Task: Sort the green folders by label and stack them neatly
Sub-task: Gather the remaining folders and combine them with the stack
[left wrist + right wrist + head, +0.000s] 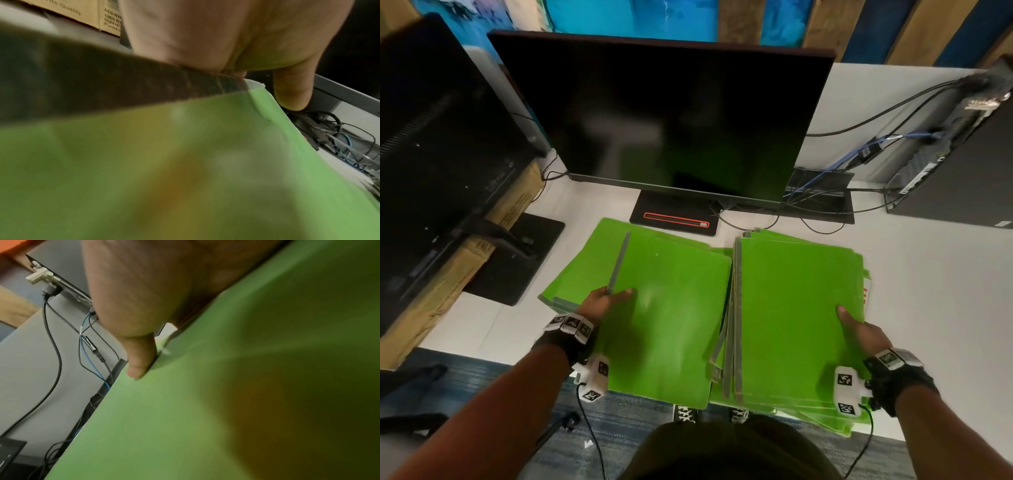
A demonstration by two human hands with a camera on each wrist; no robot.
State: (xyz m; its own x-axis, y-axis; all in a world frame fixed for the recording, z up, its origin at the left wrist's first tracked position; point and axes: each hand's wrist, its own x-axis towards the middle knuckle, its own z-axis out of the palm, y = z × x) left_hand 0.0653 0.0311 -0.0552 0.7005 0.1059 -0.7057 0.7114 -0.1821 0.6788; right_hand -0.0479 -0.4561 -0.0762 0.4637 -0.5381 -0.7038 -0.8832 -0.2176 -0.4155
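Note:
Two lots of green folders lie on the white desk [928, 308]. The left folder [667, 315] has a grey spine bar [619, 263] and lies over another green folder [582, 270]. My left hand [606, 301] grips the left folder at its spine, thumb on top, with the other fingers hidden below. In the left wrist view the thumb [292, 91] presses the green cover [185, 162]. To the right is a stack of several green folders [798, 308], spines to the left. My right hand [859, 329] pinches the top folder's right edge, with the thumb [139, 353] on the cover [226, 402].
A dark monitor [664, 116] and its stand base [674, 219] are just behind the folders. A second monitor [441, 137] and a cardboard box [465, 267] stand at left. Cables [825, 192] and a black computer case [962, 164] sit at back right. Both lots overhang the desk's front edge.

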